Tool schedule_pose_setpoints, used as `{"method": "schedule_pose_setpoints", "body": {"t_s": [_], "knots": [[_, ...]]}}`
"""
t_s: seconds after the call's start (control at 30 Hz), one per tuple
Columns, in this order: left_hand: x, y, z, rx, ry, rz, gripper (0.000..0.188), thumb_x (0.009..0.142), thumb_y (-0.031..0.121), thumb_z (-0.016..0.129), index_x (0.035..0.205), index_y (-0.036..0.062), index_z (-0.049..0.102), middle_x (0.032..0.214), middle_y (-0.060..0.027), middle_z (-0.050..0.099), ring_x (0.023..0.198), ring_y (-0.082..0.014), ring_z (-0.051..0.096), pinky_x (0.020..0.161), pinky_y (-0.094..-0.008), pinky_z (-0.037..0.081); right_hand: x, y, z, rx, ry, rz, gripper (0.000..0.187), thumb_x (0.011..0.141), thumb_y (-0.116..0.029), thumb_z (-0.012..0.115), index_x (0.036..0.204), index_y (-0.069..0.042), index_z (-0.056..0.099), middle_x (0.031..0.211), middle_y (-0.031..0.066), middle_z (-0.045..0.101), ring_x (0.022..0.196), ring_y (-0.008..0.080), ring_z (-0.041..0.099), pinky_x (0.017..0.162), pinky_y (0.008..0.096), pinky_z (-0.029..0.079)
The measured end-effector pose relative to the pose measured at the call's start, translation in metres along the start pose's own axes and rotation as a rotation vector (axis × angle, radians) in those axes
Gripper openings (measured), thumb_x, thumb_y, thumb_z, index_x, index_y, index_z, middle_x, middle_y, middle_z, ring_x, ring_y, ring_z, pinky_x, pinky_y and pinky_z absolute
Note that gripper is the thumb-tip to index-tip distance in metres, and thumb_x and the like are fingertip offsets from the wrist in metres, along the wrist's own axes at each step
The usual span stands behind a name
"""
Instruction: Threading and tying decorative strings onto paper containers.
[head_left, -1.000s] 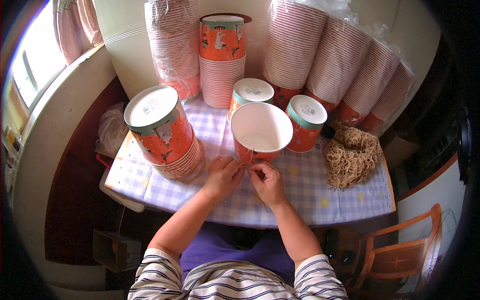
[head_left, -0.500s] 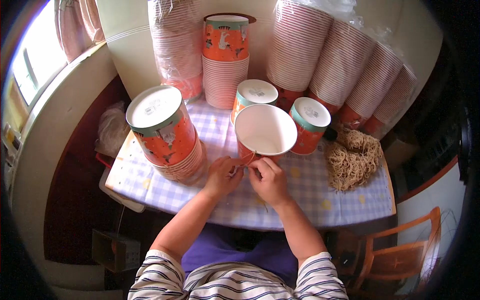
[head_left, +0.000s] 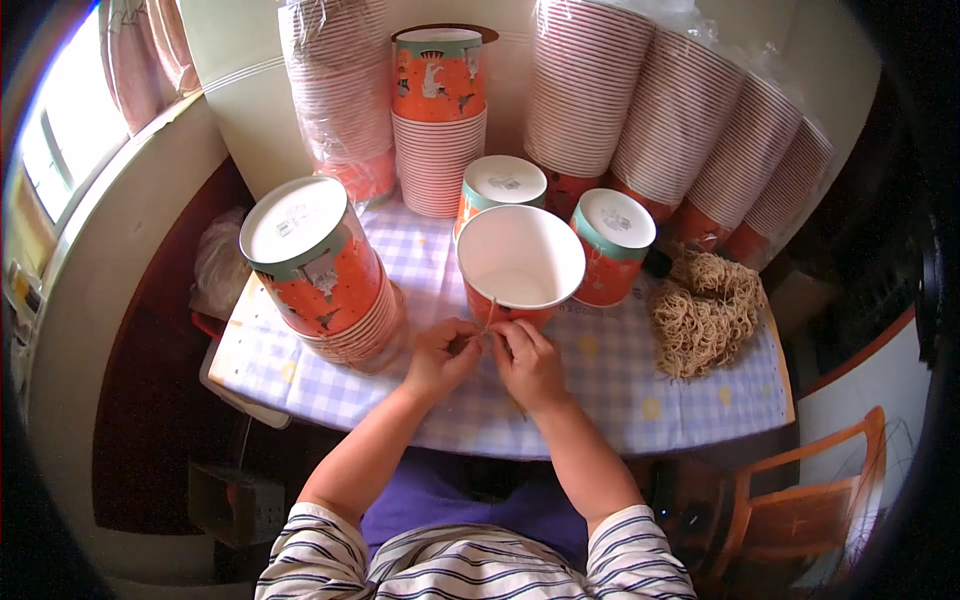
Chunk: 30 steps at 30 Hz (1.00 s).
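Note:
An open paper bucket (head_left: 521,257), white inside and red outside, stands upright in front of me on the table. A thin tan cord (head_left: 491,312) runs from its near rim down to my fingers. My left hand (head_left: 443,356) pinches the cord just below the rim. Close against it, my right hand (head_left: 528,363) also pinches the cord, and a loose end hangs beneath that hand. How the cord loops between the fingertips is too small to make out. Two upside-down buckets stand just behind, one white-based bucket (head_left: 504,181) and another bucket (head_left: 613,219) to its right.
A nested stack of upturned orange buckets (head_left: 322,270) stands at the left. Tall stacks wrapped in plastic (head_left: 586,85) line the back, beside an unwrapped stack (head_left: 438,150). A heap of tan cord (head_left: 708,315) lies at the right on the checked tablecloth (head_left: 620,400). A wooden chair (head_left: 800,500) stands lower right.
My fingertips have drawn closer together at the cord, with my right hand slightly further left. The whole view has shifted a little.

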<state>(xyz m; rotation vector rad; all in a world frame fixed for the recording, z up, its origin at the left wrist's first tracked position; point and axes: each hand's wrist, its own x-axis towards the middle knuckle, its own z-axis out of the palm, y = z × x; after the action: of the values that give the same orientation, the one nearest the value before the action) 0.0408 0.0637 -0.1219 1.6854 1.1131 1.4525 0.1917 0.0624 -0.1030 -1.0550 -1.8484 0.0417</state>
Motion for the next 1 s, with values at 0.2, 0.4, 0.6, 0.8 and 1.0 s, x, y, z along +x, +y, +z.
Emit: {"method": "schedule_pose_setpoints", "body": {"t_s": [0.2, 0.4, 0.6, 0.8, 1.0], "knots": [[0.003, 0.004, 0.0, -0.329, -0.12, -0.338, 0.012, 0.085, 0.013, 0.063, 0.089, 0.0021, 0.064, 0.078, 0.0027, 0.06, 0.071, -0.0031, 0.051, 0.059, -0.0194, 0.041, 0.001, -0.005, -0.001, 0.082, 0.035, 0.077, 0.008, 0.078, -0.002, 0.063, 0.086, -0.003, 0.062, 0.079, 0.0129, 0.064, 0.07, 0.0298, 0.063, 0.059, 0.0348, 0.051], [0.003, 0.001, -0.003, -0.461, -0.151, -0.417, 0.013, 0.085, 0.013, 0.064, 0.091, 0.0016, 0.064, 0.082, 0.0015, 0.061, 0.074, -0.0041, 0.052, 0.064, -0.0189, 0.041, 0.0, -0.008, 0.004, 0.346, 0.057, 0.237, 0.007, 0.08, -0.002, 0.064, 0.086, 0.0, 0.063, 0.078, 0.0098, 0.064, 0.067, 0.0178, 0.063, 0.059, 0.0276, 0.049], [0.004, 0.007, -0.005, -0.563, -0.18, -0.459, 0.014, 0.084, 0.012, 0.065, 0.093, 0.0009, 0.064, 0.084, 0.001, 0.061, 0.075, -0.0044, 0.052, 0.065, -0.0189, 0.041, 0.001, -0.012, 0.005, 0.481, 0.059, 0.282, 0.007, 0.08, 0.0, 0.064, 0.087, 0.001, 0.066, 0.079, 0.0063, 0.063, 0.068, 0.0108, 0.058, 0.061, 0.0229, 0.046], [0.004, -0.001, -0.007, -0.59, -0.195, -0.522, 0.015, 0.083, 0.013, 0.066, 0.094, 0.0023, 0.064, 0.082, 0.0018, 0.061, 0.071, -0.0038, 0.05, 0.062, -0.0183, 0.039, -0.001, -0.009, 0.007, 0.514, 0.083, 0.306, 0.007, 0.082, -0.002, 0.064, 0.089, 0.0, 0.066, 0.08, 0.0041, 0.062, 0.066, 0.0097, 0.057, 0.058, 0.0227, 0.045], [0.004, 0.0, -0.007, -0.598, -0.186, -0.55, 0.015, 0.083, 0.013, 0.066, 0.094, 0.0022, 0.065, 0.081, 0.0016, 0.061, 0.07, -0.0042, 0.05, 0.061, -0.0182, 0.039, -0.002, -0.008, 0.008, 0.527, 0.065, 0.365, 0.008, 0.083, -0.004, 0.063, 0.089, 0.001, 0.066, 0.079, 0.0018, 0.061, 0.057, 0.0061, 0.053, 0.05, 0.0209, 0.042]]}}
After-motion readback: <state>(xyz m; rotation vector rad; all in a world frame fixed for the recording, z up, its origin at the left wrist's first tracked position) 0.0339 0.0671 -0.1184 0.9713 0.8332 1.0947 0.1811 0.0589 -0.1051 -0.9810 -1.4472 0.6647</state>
